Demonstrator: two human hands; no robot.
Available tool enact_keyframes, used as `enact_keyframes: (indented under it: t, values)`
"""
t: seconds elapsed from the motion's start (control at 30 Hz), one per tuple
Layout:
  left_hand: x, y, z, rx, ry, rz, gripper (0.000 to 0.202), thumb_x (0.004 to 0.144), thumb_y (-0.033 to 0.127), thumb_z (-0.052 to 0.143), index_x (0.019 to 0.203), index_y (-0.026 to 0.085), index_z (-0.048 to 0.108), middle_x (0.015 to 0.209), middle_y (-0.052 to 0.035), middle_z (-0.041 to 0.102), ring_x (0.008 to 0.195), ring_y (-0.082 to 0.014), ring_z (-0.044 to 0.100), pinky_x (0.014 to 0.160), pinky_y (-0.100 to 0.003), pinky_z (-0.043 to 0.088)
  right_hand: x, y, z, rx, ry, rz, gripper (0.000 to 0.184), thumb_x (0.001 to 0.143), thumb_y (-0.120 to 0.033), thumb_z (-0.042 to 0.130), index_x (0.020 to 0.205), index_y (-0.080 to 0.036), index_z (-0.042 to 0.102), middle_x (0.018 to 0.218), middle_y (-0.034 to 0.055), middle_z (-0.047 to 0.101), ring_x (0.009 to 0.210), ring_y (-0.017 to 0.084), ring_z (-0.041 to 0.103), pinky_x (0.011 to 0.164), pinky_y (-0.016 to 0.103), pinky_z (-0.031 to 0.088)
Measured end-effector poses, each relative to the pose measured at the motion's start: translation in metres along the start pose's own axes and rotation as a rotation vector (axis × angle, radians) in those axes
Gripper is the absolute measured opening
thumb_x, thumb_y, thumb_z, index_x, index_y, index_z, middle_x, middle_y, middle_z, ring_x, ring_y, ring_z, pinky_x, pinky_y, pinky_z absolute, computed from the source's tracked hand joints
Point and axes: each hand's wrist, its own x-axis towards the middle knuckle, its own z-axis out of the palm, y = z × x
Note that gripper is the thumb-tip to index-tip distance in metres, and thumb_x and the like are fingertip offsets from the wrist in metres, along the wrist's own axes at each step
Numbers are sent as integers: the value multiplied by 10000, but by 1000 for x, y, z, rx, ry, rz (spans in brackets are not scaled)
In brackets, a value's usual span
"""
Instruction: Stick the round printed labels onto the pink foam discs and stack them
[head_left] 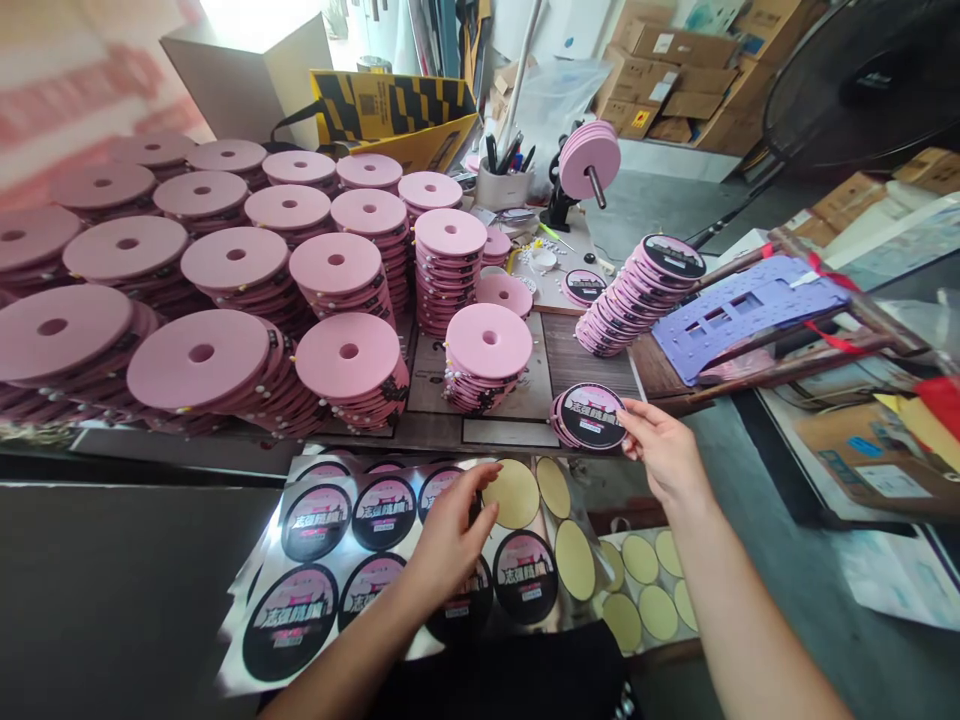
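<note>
My right hand (pixel 664 455) pinches the edge of a pink foam disc with a round black-and-pink label (pixel 591 415) on its top. That disc lies on a small pile of similar pink discs near the table's front edge. My left hand (pixel 450 530) hovers over a silver sheet of round stickers (pixel 315 520), thumb and fingers apart, nothing visible between them. Beside its fingertips is a bare yellowish backing circle (pixel 512 494). A printed sticker (pixel 525 575) lies just below it. My left hand and forearm hide part of the sheet.
Many stacks of pink discs (pixel 349 355) fill the table's left side. A leaning stack of labelled discs (pixel 637 295) stands at right, near a stand holding pink discs (pixel 590 160). Behind are a pen cup (pixel 504 188), a yellow-black box (pixel 390 110) and a fan (pixel 862 90).
</note>
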Motion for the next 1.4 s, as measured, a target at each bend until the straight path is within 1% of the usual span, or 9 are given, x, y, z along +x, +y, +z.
enact_keyframes:
  t: [0.2,0.33,0.43,0.47,0.53,0.6,0.73,1.03,1.4]
  values:
    - [-1,-18,-9,300,12,166,320,786,157,502,1080,246,591,1051,-84,623,991,-255,539,867,-405,387,10,8,-4,-104,43,-40,421,496,-419,741,799,-153,618,557,-26,539,387,74,400,368,212,284]
    - [3,-22,-3,570,-222,346,485,732,231,620,1203,259,507,1260,-99,527,1186,-289,431,987,-468,283,-24,16,-8,-352,165,-269,320,646,-363,679,902,-183,613,830,22,562,495,86,465,490,250,397]
    - [8,-30,8,740,-397,435,748,676,357,686,1331,238,344,1401,-103,376,1307,-292,272,1053,-517,144,-75,44,-7,-614,-71,-360,221,791,-363,538,894,-185,621,878,65,604,650,163,572,599,303,474]
    - [10,-34,12,789,-426,455,781,687,388,671,1354,225,299,1418,-99,347,1321,-281,245,1061,-520,122,-93,57,-6,-678,-205,-357,242,786,-372,546,926,-191,626,956,85,616,796,209,601,706,346,488]
    - [13,-41,18,871,-448,486,755,734,441,607,1367,205,268,1423,-85,338,1331,-257,225,1072,-514,106,-121,84,-1,-748,-275,-363,373,779,-386,556,1092,-184,581,1154,126,572,1048,276,542,870,429,447]
    - [16,-46,23,932,-447,506,687,773,472,545,1354,199,300,1407,-71,369,1327,-244,241,1077,-506,118,-138,104,4,-745,-241,-373,451,802,-380,532,1199,-167,515,1247,147,518,1148,286,478,930,462,413]
    - [18,-50,25,1000,-388,537,576,803,476,499,1299,201,399,1348,-57,458,1297,-235,313,1071,-491,172,-143,119,13,-667,-135,-431,365,848,-314,484,1180,-173,540,1210,147,552,1129,262,500,920,467,430]
    - [7,-60,30,946,-160,668,317,834,368,514,1105,216,569,1186,-5,611,1171,-209,483,1061,-415,174,-142,116,16,-610,-55,-600,190,826,-220,529,968,-197,654,1025,113,638,994,242,565,838,458,477]
    - [4,-63,31,917,-135,678,331,823,386,530,1116,234,562,1183,0,613,1158,-205,496,1058,-408,178,-145,103,13,-648,-36,-742,171,813,-143,530,881,-199,676,807,72,654,794,197,594,720,373,519]
